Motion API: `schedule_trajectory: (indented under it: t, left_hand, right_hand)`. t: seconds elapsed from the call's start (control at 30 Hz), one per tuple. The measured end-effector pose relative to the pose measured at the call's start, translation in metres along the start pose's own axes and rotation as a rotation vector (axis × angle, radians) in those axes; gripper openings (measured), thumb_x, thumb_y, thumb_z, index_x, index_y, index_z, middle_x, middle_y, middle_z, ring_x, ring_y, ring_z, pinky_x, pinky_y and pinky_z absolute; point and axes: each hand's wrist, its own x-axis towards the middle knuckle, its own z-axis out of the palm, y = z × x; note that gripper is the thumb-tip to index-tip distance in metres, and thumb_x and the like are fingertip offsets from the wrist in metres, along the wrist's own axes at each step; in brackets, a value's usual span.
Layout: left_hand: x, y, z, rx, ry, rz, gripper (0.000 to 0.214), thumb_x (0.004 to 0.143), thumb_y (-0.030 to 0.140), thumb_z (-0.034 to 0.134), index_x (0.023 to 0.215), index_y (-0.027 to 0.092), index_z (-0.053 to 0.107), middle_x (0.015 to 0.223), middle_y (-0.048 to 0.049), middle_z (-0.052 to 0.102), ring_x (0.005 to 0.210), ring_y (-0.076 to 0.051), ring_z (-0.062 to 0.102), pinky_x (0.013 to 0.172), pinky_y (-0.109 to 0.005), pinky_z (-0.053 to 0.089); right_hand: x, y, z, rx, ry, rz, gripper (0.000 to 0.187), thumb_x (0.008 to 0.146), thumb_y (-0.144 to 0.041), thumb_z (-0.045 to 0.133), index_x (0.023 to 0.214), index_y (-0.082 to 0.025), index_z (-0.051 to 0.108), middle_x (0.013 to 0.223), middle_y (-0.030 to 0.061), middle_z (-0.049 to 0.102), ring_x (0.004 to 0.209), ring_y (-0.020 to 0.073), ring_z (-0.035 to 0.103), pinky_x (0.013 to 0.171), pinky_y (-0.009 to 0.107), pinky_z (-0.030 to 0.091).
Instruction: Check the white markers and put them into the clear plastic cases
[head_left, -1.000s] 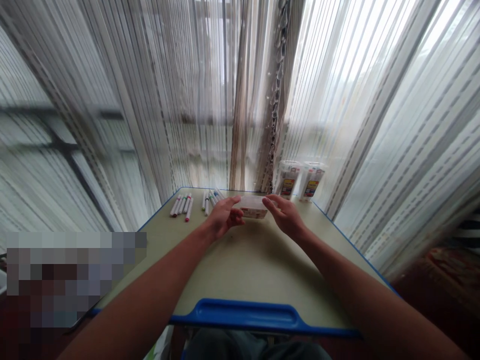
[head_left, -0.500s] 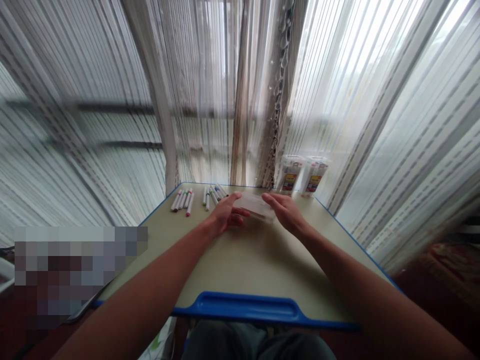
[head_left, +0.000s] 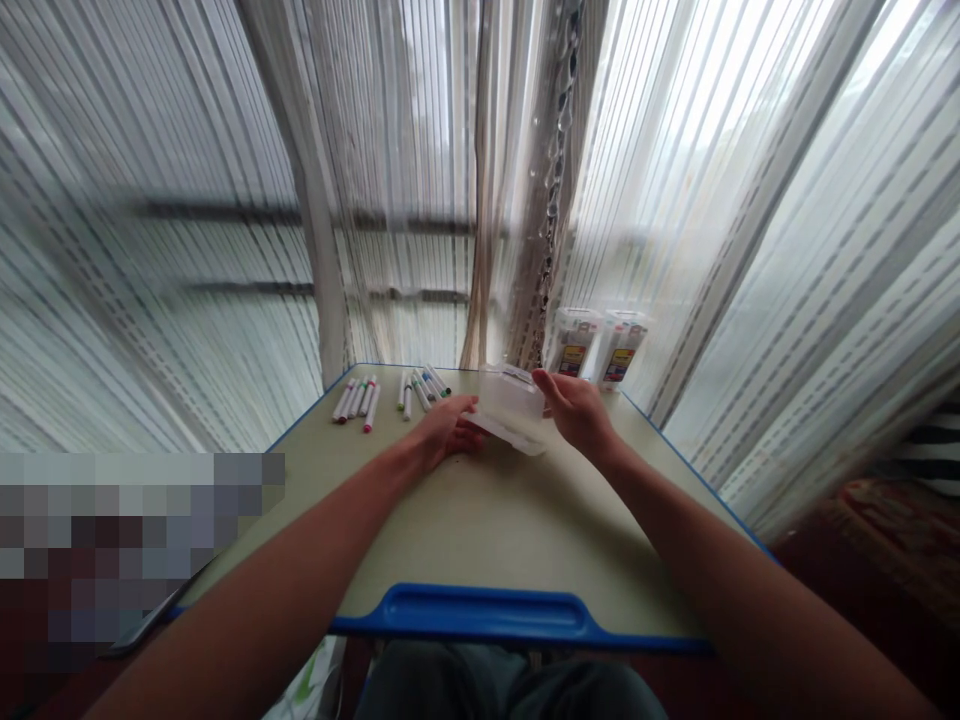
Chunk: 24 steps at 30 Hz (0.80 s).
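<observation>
Between my hands, above the far half of the table, is a clear plastic case (head_left: 511, 402) with a flap hanging open toward me. My left hand (head_left: 450, 425) grips the case at its lower left, with the thumb on top and the fingers beneath. On the other side, my right hand (head_left: 574, 405) holds its upper right edge, thumb uppermost; some of its fingers are hidden. White markers with coloured ends lie left of the case in two groups, one group of markers (head_left: 356, 400) at the far left and another group of markers (head_left: 422, 388) close to my left hand.
Two filled clear marker cases (head_left: 574, 345) (head_left: 621, 350) stand upright at the back right. The pale table (head_left: 450, 530) has a blue rim and a blue tray groove (head_left: 487, 612) along its front. Sheer curtains (head_left: 405, 250) hang behind it.
The case has gone from closed and flat to tilted up, its flap now swung open toward me. My left hand has moved slightly down and left.
</observation>
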Motion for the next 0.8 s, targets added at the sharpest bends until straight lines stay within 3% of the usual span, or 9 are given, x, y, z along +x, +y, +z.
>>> schedule_trajectory:
  t: [0.13,0.27,0.37,0.53,0.8]
  left_hand:
    - [-0.003,0.003,-0.002,0.014,-0.014,0.066,0.066,0.078,0.006,0.054,0.143,0.011,0.042,0.067,-0.0012,0.065,0.052,-0.015,0.064,0.052,-0.025,0.056]
    - [-0.004,0.004,-0.005,0.03,-0.107,0.171,0.057,0.078,0.005,0.057,0.135,0.009,0.054,0.073,-0.0027,0.066,0.055,-0.013,0.062,0.056,-0.025,0.057]
    - [-0.001,0.004,-0.009,0.042,-0.143,0.251,0.049,0.081,0.009,0.062,0.129,0.009,0.06,0.074,-0.0031,0.064,0.059,-0.013,0.062,0.057,-0.027,0.058]
    - [0.001,0.006,-0.014,0.035,-0.094,0.329,0.042,0.086,0.02,0.065,0.127,0.012,0.064,0.07,-0.0019,0.062,0.056,-0.012,0.059,0.052,-0.024,0.054]
    - [-0.006,0.015,-0.014,-0.018,-0.066,0.481,0.037,0.085,0.04,0.073,0.11,0.013,0.075,0.064,0.0015,0.057,0.049,-0.007,0.051,0.045,-0.018,0.044]
  right_hand:
    - [0.01,0.018,-0.014,0.078,0.201,0.095,0.061,0.088,-0.076,0.042,0.075,-0.02,0.062,0.057,0.0021,0.061,0.046,0.0183,0.061,0.046,0.027,0.042]
    - [0.02,0.034,-0.023,0.215,0.38,0.175,0.06,0.088,-0.075,0.04,0.084,-0.02,0.061,0.057,0.0008,0.061,0.043,0.0193,0.062,0.04,0.03,0.047]
    - [0.024,0.04,-0.024,0.32,0.445,0.217,0.057,0.088,-0.073,0.04,0.083,-0.019,0.057,0.052,-0.0032,0.055,0.037,0.0177,0.058,0.036,0.03,0.048]
    - [0.023,0.039,-0.021,0.405,0.452,0.234,0.053,0.087,-0.071,0.048,0.085,-0.019,0.057,0.048,-0.0071,0.049,0.034,0.0148,0.056,0.03,0.024,0.041]
    - [0.016,0.032,-0.017,0.409,0.31,0.26,0.051,0.081,-0.069,0.059,0.085,-0.018,0.062,0.045,-0.0029,0.057,0.03,0.0142,0.05,0.029,0.025,0.038]
